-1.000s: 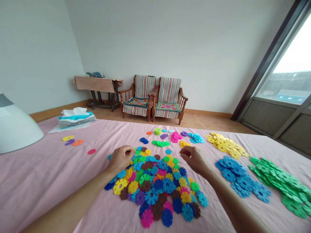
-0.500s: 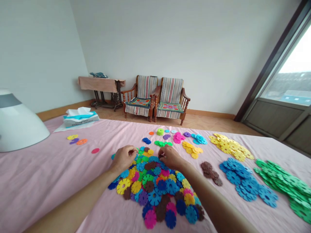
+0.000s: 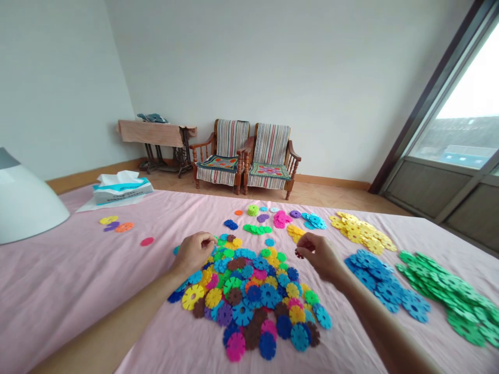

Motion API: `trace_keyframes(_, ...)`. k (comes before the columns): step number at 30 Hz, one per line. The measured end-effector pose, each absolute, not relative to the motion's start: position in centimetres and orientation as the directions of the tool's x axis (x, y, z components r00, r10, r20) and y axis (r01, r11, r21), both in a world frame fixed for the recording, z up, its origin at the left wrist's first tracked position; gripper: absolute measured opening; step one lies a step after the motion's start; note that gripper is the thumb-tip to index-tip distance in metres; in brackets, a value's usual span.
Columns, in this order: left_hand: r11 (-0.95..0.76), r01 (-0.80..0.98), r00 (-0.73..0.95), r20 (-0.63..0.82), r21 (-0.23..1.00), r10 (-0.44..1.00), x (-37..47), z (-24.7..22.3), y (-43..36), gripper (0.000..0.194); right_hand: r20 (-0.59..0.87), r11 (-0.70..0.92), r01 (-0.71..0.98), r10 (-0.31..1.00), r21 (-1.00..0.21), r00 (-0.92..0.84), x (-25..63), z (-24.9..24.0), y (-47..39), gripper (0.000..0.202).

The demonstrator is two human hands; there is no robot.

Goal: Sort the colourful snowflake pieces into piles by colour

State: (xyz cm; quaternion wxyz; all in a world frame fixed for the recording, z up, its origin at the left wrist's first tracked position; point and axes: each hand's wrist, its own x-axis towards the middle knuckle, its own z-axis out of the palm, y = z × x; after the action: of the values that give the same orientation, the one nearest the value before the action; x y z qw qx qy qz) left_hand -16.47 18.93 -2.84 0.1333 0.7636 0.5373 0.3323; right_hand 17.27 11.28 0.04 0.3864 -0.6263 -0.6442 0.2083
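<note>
A mixed heap of notched plastic snowflake discs (image 3: 241,291) in many colours lies between my forearms. My right hand (image 3: 322,257) is off the heap's right side, thumb and fingers pinching a brown snowflake disc (image 3: 299,253). Just beyond that hand lies a small yellow group (image 3: 295,232), partly covered by it. My left hand (image 3: 195,252) rests at the heap's far left edge with its fingers curled together; whatever is in them, if anything, is hidden. The brown disc group on the right is out of sight behind my right hand and forearm.
Single-colour piles lie to the right: yellow (image 3: 362,231), blue (image 3: 385,283) and green (image 3: 448,291). Smaller groups, such as pink (image 3: 281,219) and light green (image 3: 257,229), line the far side. A tissue box (image 3: 122,191) and a white appliance (image 3: 29,208) stand left on the pink cloth (image 3: 105,275).
My right hand has moved right, away from the heap, carrying a brown snowflake disc. My left hand stays at the heap's edge. The whole view has shifted slightly.
</note>
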Motion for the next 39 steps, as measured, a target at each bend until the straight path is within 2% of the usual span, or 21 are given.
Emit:
trace_keyframes(5,-0.397,0.728,0.211,0.368,0.559,0.906,-16.4,-2.7,19.0,0.024,0.118,-0.053,0.584,0.961,-0.81,0.251,23.8,-0.8,10.2,0.008)
trace_keyframes(11,-0.399,0.732,0.213,0.37,0.552,0.904,-16.4,-2.4,18.8,0.024,-0.004,-0.14,0.58,0.973,-0.802,0.229,26.4,-2.3,10.4,0.007)
trace_keyframes(14,-0.396,0.733,0.211,0.369,0.552,0.905,-16.4,-2.5,18.9,0.024,0.005,-0.168,0.63,0.965,-0.758,0.263,26.4,-2.6,10.4,0.006)
trace_keyframes(19,-0.389,0.734,0.209,0.36,0.556,0.909,-16.4,-2.7,19.0,0.023,0.131,-0.137,0.678,0.935,-0.723,0.329,25.2,-1.4,10.1,0.014)
trace_keyframes(21,-0.386,0.734,0.208,0.357,0.558,0.911,-16.4,-2.7,19.0,0.024,0.133,-0.093,0.68,0.953,-0.727,0.272,23.5,-0.3,9.8,0.016)
trace_keyframes(24,-0.381,0.736,0.205,0.352,0.559,0.913,-16.4,-2.8,19.1,0.024,0.045,0.01,0.684,0.998,-0.729,0.034,19.7,1.5,8.7,0.018)
trace_keyframes(26,-0.379,0.737,0.204,0.351,0.559,0.914,-16.5,-2.8,19.2,0.024,0.007,0.13,0.719,0.985,-0.683,-0.171,17.1,2.6,7.5,0.013)
trace_keyframes(28,-0.378,0.738,0.203,0.35,0.559,0.914,-16.5,-2.8,19.2,0.024,-0.04,0.196,0.749,0.958,-0.632,-0.284,14.9,3.5,6.2,0.01)
trace_keyframes(34,-0.384,0.735,0.208,0.353,0.559,0.912,-16.5,-2.8,19.1,0.025,-0.16,0.188,0.897,0.949,-0.4,-0.271,11.5,4.1,4.0,0.017)
trace_keyframes(39,-0.386,0.734,0.207,0.356,0.559,0.911,-16.5,-2.9,19.2,0.025,-0.144,0.206,0.876,0.945,-0.437,-0.294,10.9,3.4,4.4,0.019)
